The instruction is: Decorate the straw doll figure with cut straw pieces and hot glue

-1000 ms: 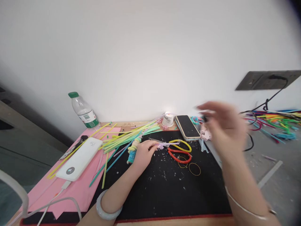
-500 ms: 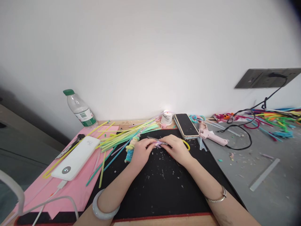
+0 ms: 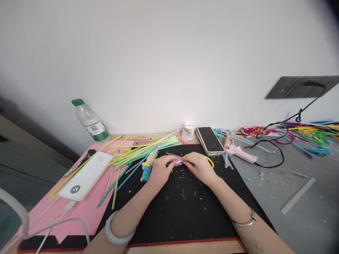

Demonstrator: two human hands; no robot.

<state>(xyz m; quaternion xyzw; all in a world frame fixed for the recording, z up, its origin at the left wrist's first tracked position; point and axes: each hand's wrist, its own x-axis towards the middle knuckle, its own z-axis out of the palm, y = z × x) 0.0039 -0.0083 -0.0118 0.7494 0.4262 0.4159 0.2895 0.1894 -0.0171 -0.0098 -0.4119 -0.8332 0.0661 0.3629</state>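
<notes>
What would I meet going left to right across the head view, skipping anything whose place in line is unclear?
White power bank, striped pastel roll, left hand, lilac piece, right hand, pink glue gun, wall socket panel.

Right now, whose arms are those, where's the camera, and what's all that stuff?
There's no robot: these are one person's bare arms. The camera sits on that person's head, looking forward and down. The left hand and right hand meet above a black mat, pinching a small lilac piece, mostly hidden by fingers. Scissors peek out around the right hand. Pastel pipe cleaners lie leftward, near a white power bank on pink paper. A phone and pink glue gun lie rightward.
</notes>
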